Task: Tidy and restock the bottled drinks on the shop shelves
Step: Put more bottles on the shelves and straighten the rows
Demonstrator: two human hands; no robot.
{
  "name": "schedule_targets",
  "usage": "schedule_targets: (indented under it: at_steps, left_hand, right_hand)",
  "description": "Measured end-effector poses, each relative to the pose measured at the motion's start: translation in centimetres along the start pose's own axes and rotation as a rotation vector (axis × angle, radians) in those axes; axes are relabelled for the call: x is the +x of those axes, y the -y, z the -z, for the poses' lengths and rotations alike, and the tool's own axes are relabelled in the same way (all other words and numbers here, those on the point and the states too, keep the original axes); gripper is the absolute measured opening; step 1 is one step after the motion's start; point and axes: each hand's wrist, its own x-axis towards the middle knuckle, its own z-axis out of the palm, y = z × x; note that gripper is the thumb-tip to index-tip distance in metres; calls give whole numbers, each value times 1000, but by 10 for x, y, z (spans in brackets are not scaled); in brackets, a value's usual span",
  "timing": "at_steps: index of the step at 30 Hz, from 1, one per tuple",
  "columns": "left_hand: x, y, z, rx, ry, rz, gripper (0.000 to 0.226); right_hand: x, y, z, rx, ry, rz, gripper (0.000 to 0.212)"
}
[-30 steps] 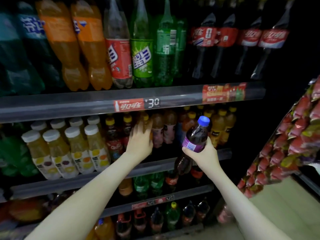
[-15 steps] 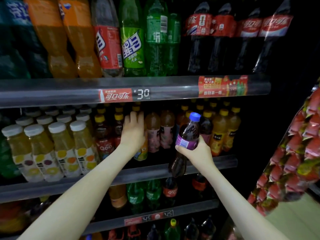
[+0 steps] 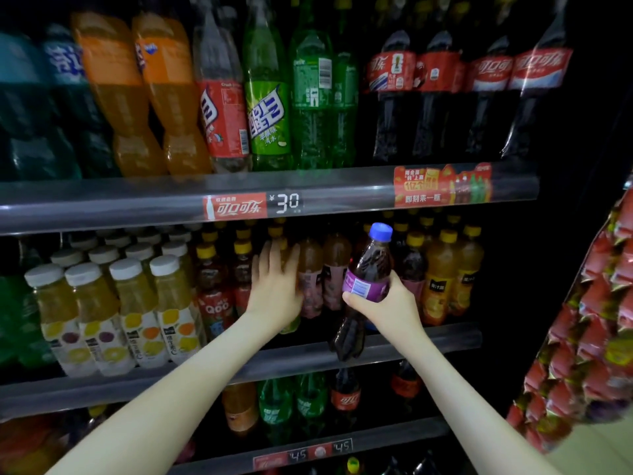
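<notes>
The right hand (image 3: 388,305) grips a purple bottle (image 3: 370,265) round its label, thumb across the front and fingers curled behind. The bottle sits just right of centre, in front of the middle shelf (image 3: 431,341). It is tilted, with its blue cap (image 3: 381,232) toward 1 o'clock and its dark base toward 7 o'clock, where it overlaps the shelf's front rail. Whether the base touches the rail cannot be told. The left hand (image 3: 275,286), at 9 o'clock of the bottle, is open. Its fingers are straight and close together, laid against the drinks in the middle shelf's row, with its thumb side beside the pink-labelled bottles (image 3: 310,279). At 3 o'clock of the purple bottle stand yellow-capped bottles (image 3: 442,279) of orange and dark drink. At 9 o'clock of the left hand come red-labelled bottles (image 3: 214,296), then white-capped juice bottles (image 3: 133,313) in rows. The top shelf (image 3: 137,209), at 12 o'clock, bears a red price tag (image 3: 253,205) on its rail. It carries large bottles: orange ones (image 3: 144,97) toward 10 o'clock, green ones (image 3: 270,114) at 12 and cola (image 3: 442,90) toward 1. At 6 o'clock a lower shelf (image 3: 394,437) holds more green and cola bottles. Red snack packets (image 3: 589,320) hang at 3 o'clock, at the frame's edge.
</notes>
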Motion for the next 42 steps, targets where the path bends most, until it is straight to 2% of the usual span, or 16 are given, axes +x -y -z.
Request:
schedule_targets:
  at_steps: [2, 4, 5, 8, 10, 14, 16, 18, 20, 21, 24, 29, 33, 37, 39, 42]
  left_hand:
    - [0, -8, 13, -217, 85, -130, 82]
    - [0, -19, 35, -543, 313, -298, 81]
    - [1, -24, 45, -669, 383, -322, 77]
    - [3, -31, 64, -834, 364, -146, 70]
    - [3, -31, 71, -851, 341, -65, 68]
    - [-9, -30, 82, -807, 307, -25, 66]
    - [-20, -28, 86, -757, 319, -4, 67]
    - [-32, -24, 89, -715, 314, 8, 69]
    - [-48, -17, 88, -694, 338, 35, 69]
    - [-58, -13, 86, -695, 364, 59, 69]
    - [-87, -1, 83, -715, 453, 127, 63]
    - [-103, 21, 107, -804, 554, 86, 63]
    - [-96, 45, 140, -873, 507, 18, 59]
    - [-106, 81, 151, -836, 499, 2, 60]
    - [-119, 103, 144, -802, 539, 2, 55]
    - [-153, 139, 121, -762, 630, 26, 46]
  right_hand:
    - [1, 16, 2, 6, 17, 35, 48]
    - [4, 36, 5, 2, 25, 88, 51]
    - [5, 45, 6, 2, 27, 114, 51]
    - [7, 69, 11, 20, 68, 160, 49]
    - [6, 79, 15, 58, 145, 154, 51]
    - [3, 100, 27, 73, 320, 115, 52]
    - [1, 115, 33, 67, 276, 172, 49]
    - [-3, 130, 39, 28, 192, 263, 37]
    - [-7, 141, 40, -68, 207, 290, 19]
    - [-10, 143, 38, -131, 245, 277, 17]
    - [-28, 145, 24, -228, 344, 215, 22]
    - [-54, 163, -7, -107, 325, 245, 24]
    - [-53, 195, -27, -65, 239, 302, 23]
    - [-62, 213, -55, -154, 299, 332, 26]
    - [-74, 208, -74, -229, 359, 287, 25]
    - [-102, 183, -109, -347, 426, 127, 22]
